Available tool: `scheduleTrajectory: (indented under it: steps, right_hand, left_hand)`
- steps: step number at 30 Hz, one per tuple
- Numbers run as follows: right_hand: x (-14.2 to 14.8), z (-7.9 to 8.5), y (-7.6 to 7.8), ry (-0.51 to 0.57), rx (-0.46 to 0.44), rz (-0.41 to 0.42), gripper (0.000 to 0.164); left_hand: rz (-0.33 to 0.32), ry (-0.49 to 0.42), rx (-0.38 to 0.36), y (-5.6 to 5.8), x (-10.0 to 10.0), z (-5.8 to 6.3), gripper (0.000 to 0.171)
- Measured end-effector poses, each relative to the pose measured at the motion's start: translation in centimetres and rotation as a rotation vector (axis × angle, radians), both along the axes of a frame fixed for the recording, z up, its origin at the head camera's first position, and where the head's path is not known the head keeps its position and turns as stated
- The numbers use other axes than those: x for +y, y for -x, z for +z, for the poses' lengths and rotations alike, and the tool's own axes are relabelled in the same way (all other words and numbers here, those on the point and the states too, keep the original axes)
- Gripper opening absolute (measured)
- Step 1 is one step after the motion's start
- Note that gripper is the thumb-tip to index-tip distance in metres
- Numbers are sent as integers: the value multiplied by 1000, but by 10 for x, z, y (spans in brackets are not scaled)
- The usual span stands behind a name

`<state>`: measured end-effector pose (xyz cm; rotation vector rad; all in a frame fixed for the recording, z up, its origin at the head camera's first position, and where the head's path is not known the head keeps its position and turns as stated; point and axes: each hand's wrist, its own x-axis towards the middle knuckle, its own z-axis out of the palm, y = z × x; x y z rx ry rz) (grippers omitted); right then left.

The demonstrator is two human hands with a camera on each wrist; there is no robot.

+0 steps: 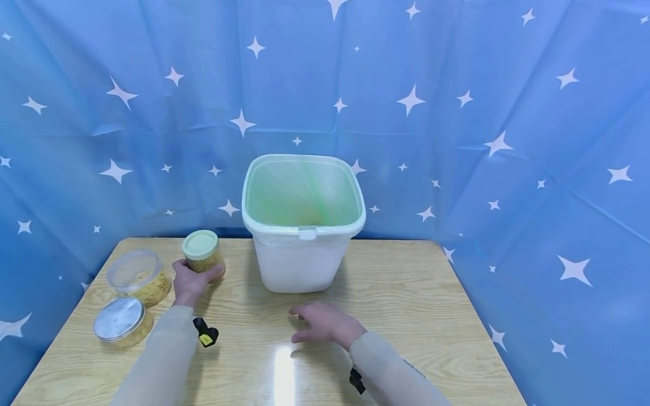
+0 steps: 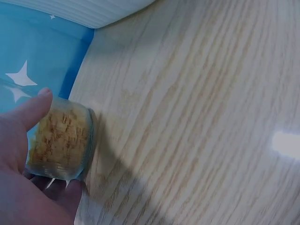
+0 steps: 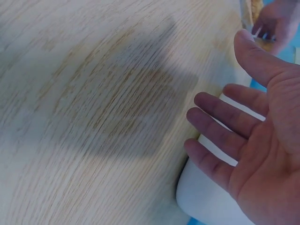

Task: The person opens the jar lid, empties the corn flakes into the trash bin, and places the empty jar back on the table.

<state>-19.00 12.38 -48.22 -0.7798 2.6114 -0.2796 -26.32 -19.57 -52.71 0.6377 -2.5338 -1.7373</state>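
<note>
At the back left of the table, my left hand [image 1: 190,283] grips a clear jar [image 1: 206,261] with a pale green lid [image 1: 200,245]. The left wrist view shows yellowish-brown flaky pieces inside the jar [image 2: 63,136], the thumb on one side and the fingers round the other. My right hand [image 1: 324,322] hovers over the table in front of the white bin [image 1: 299,259], holding nothing. In the right wrist view its fingers [image 3: 220,136] are spread and relaxed, with the thumb apart.
Left of my left hand stand a round clear-lidded tub [image 1: 139,276] and a silver-lidded jar [image 1: 123,321], both with yellowish contents. The bin has a pale green rim and its top is open. A blue star-patterned curtain [image 1: 304,67] hangs behind the wooden table [image 1: 406,293].
</note>
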Motion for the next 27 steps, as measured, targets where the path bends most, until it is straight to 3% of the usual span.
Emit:
scheduleTrajectory:
  steps: [7,12,22,27]
  right_hand:
    - [2,0,0,18,-27,-13,59]
    - [3,2,1,29,-52,-26,60]
    - [5,2,1,48,-79,-46,64]
    - [7,0,0,65,-75,-51,67]
  left_hand:
    - [-62,105,24,-2,-1,0,100]
    - [-108,165,-4,-5,-3,2,100]
    - [-213,198,-38,-12,-8,1,108]
    - [-257,233,-15,-15,-11,-1,109]
